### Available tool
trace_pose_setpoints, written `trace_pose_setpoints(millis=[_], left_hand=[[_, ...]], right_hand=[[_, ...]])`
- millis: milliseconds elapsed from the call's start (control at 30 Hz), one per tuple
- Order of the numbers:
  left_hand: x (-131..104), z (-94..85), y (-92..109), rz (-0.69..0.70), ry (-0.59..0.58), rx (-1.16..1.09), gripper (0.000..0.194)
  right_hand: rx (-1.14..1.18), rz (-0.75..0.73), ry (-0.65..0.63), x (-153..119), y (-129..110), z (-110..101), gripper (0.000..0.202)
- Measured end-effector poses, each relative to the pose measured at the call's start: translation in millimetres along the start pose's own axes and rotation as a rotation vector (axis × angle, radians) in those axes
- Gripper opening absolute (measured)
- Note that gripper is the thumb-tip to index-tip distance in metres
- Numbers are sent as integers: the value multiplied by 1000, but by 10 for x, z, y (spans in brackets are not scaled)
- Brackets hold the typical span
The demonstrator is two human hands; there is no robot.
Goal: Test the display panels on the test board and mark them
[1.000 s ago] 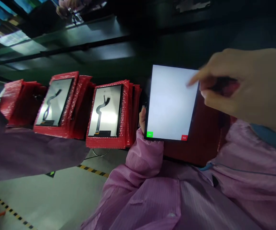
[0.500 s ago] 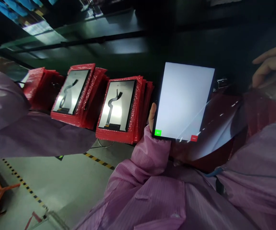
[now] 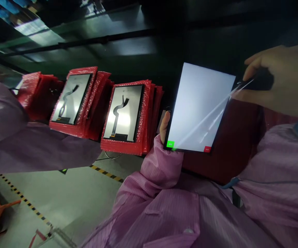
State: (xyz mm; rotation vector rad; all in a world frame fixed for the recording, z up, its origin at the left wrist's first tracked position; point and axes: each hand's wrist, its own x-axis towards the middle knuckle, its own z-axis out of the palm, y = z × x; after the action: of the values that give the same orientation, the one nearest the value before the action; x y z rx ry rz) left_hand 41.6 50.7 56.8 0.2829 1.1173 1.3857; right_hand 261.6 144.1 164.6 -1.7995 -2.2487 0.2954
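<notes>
A lit display panel (image 3: 200, 106) shows a white screen with a green box and a red box in its lower corners. My left hand (image 3: 165, 123) grips it at the lower left; the thumb lies along the edge and the other fingers are hidden behind. At the panel's right side, my right hand (image 3: 275, 75) is bent into a pinch on a clear protective film (image 3: 213, 124). The film stretches diagonally across the screen's lower right part, with bright glare along its creases.
To the left stand stacks of red bubble bags (image 3: 149, 117), two of them topped by display panels (image 3: 124, 113) with ribbon cables. A co-worker's sleeve (image 3: 4, 103) reaches in at far left. Dark red material (image 3: 216, 165) lies below my panel. Striped tape (image 3: 107, 173) marks the floor.
My right hand has moved left toward the panel, bringing the film from a wide, raised curve at the right to closer over the screen. My left hand keeps its hold.
</notes>
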Motion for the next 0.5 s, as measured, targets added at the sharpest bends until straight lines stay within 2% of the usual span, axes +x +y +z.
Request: trace_pose_setpoints(millis=[100, 167, 233, 300, 367, 433, 500], left_hand=[[-19, 82, -4, -102, -124, -97, 48], [-23, 91, -7, -103, -193, -118, 51], [-16, 80, 10, -81, -293, -103, 53], [0, 87, 50, -74, -468, -41, 51], [17, 143, 93, -43, -690, 81, 59], [24, 249, 110, 29, -886, 252, 75], [10, 371, 91, 120, -989, 414, 77]], right_hand=[[-44, 69, 79, -27, -236, 76, 51], [-8, 77, 187, -27, -348, 132, 50], [130, 64, 238, -8, -411, 172, 53], [296, 52, 190, 16, -426, 183, 63], [366, 71, 117, 33, -402, 166, 75], [350, 124, 87, 43, -346, 134, 67], [328, 179, 73, 52, -265, 106, 45]])
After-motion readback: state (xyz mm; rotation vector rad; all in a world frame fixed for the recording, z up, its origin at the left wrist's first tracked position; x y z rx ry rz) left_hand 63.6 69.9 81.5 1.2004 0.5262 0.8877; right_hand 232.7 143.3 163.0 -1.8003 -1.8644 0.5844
